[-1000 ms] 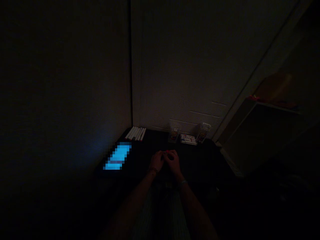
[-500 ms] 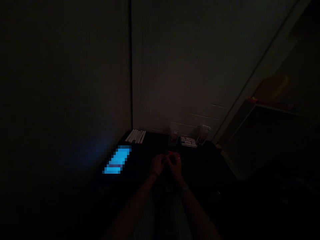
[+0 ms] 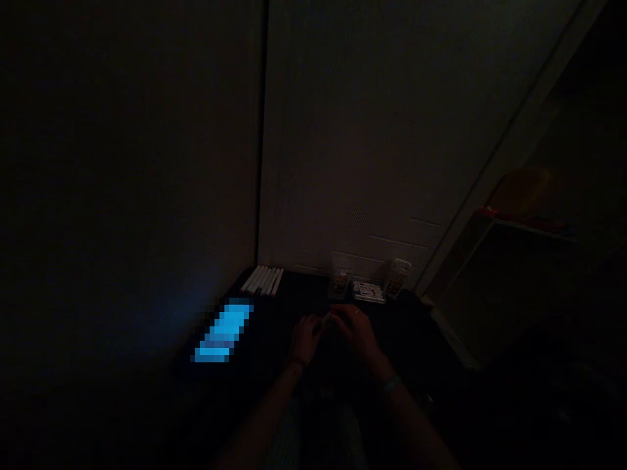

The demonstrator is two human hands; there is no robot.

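Both my hands meet over the dark table, and the dimness blurs their detail. My left hand (image 3: 305,339) is closed on a small pale object, which looks like a white marker (image 3: 327,318). My right hand (image 3: 357,328) is closed at the other end of it, where a bit of red shows by the fingertips. Most of the marker is hidden by my fingers. To the left, a row of several white markers (image 3: 262,281) with coloured ends lies side by side on the table.
A lit, blurred-out screen (image 3: 225,331) lies at the table's left. Along the wall stand a clear package (image 3: 339,283), a flat white printed box (image 3: 369,292) and another clear package (image 3: 398,277). A shelf unit (image 3: 470,261) stands to the right.
My hands have drawn slightly apart, the right one moving to the right, and a pale part of the marker now shows between them. The view has tilted slightly upward.
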